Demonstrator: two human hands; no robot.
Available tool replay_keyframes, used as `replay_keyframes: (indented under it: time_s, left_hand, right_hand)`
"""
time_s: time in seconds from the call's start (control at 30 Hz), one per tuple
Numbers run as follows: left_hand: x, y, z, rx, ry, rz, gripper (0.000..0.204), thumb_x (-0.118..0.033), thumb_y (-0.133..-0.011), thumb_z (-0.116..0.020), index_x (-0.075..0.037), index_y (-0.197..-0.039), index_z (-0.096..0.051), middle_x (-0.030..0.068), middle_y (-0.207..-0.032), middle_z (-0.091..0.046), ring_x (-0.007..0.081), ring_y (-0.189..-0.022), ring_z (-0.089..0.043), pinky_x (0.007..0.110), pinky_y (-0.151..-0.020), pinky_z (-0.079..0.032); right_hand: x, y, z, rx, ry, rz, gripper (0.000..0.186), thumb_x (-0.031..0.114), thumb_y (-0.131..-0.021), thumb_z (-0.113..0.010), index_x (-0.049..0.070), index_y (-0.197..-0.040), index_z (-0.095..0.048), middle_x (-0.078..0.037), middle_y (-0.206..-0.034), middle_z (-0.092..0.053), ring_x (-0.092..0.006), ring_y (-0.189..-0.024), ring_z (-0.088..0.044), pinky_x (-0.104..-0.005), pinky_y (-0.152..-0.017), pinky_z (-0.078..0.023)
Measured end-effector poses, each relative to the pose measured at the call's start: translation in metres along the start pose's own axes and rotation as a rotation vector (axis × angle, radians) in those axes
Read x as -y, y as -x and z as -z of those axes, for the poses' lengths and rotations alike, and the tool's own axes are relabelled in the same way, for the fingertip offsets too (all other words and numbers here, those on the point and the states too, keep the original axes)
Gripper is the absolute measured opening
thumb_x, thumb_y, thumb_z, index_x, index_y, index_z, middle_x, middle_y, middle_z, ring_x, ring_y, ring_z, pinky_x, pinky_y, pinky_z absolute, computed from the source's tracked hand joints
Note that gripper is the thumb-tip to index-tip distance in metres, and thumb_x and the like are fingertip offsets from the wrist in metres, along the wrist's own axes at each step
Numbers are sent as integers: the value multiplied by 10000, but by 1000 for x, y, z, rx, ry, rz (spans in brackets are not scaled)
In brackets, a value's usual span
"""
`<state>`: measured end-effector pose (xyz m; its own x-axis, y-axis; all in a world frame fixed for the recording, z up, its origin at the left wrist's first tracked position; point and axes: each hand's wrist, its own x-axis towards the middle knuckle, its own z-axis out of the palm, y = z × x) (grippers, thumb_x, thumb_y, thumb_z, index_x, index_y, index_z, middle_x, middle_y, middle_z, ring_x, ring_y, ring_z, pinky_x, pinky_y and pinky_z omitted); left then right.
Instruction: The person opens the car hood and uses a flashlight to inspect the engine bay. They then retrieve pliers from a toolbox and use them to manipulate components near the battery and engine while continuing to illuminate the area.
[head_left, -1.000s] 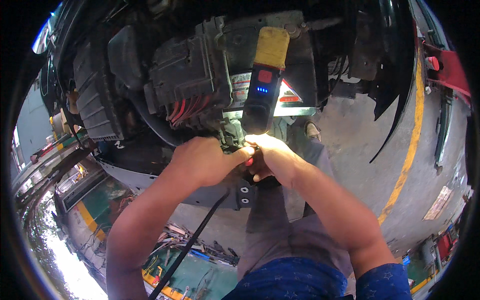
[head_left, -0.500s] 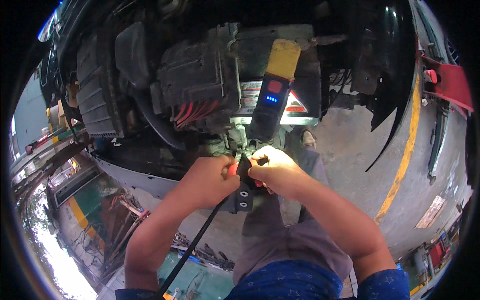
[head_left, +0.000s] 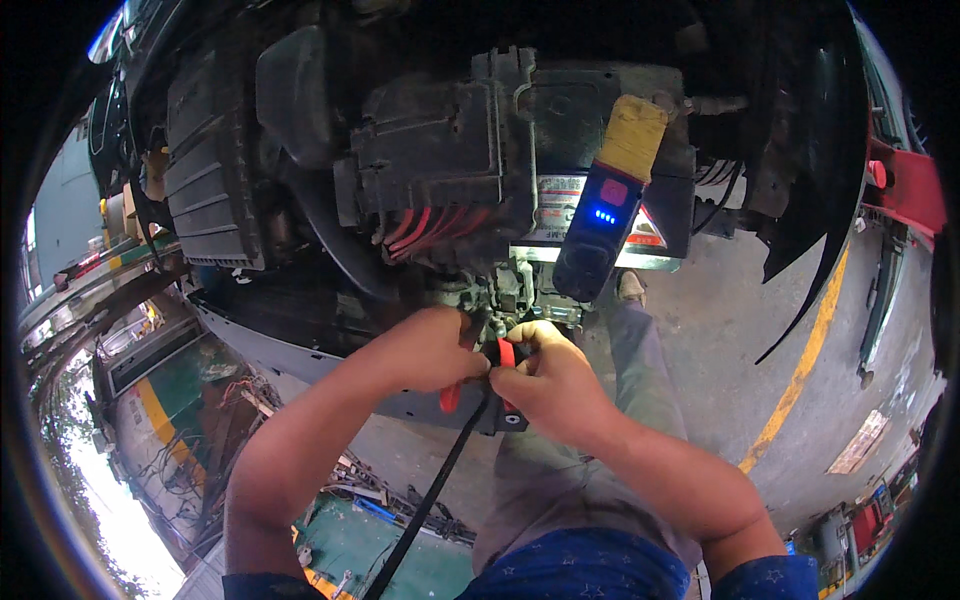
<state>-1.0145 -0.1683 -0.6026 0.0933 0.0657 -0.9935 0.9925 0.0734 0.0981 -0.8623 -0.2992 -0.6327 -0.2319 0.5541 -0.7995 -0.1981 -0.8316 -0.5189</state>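
Observation:
In the head view, both my hands meet at the front of an open engine bay. My left hand (head_left: 435,352) is closed, its fingers pinched round one side of what look like red-handled pliers (head_left: 507,353). The right hand (head_left: 552,380) is closed on the other red handle. The tool's jaws are hidden by my fingers and the dark parts. Just beyond my hands are small metal fittings (head_left: 525,285). A black work light (head_left: 600,210) with a yellow end and lit blue dots lies on the black battery (head_left: 575,105), its beam falling near my fingers.
Left of the battery sits a black fuse box (head_left: 430,130) with red wires (head_left: 430,232) below it. A black cable (head_left: 430,490) runs down from my hands. A red metal part (head_left: 905,205) stands at the right. Scrap and cables lie on the lower left floor.
The view has shifted, so the engine bay sits farther right. My hands have come closer together, and the red handles have turned, one now hanging lower under my left hand.

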Motion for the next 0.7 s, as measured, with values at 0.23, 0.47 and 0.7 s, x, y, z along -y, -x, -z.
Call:
replay_keyframes:
  time_s: [0.23, 0.47, 0.7]
  left_hand:
    - [-17, 9, 1, -121, 24, -46, 280, -202, -851, -705, 70, -913, -686, 164, -747, -698, 286, -728, -704, 416, -709, -542]
    - [-33, 12, 3, -3, -42, -34, 335, -269, -860, -696, 65, -881, -686, 162, -725, -686, 296, -722, -683, 420, -715, -534]
    - [17, 5, 27, 209, 51, 24, 347, -301, -914, -693, 46, -924, -708, 173, -743, -704, 275, -714, -691, 420, -702, -532]
  right_hand:
    - [22, 1, 12, -2, 18, -42, 420, 194, -854, -709, -38, -1167, -553, -111, -790, -703, -203, -677, -693, -372, -647, -555]
    - [13, -20, 33, 239, 307, -44, 144, 147, -902, -582, 17, -943, -630, -66, -706, -660, -166, -616, -652, -355, -593, -524]
    - [19, -27, 58, 371, 521, -57, 186, 186, -875, -591, 13, -922, -638, -88, -671, -653, -200, -589, -649, -368, -590, -511]
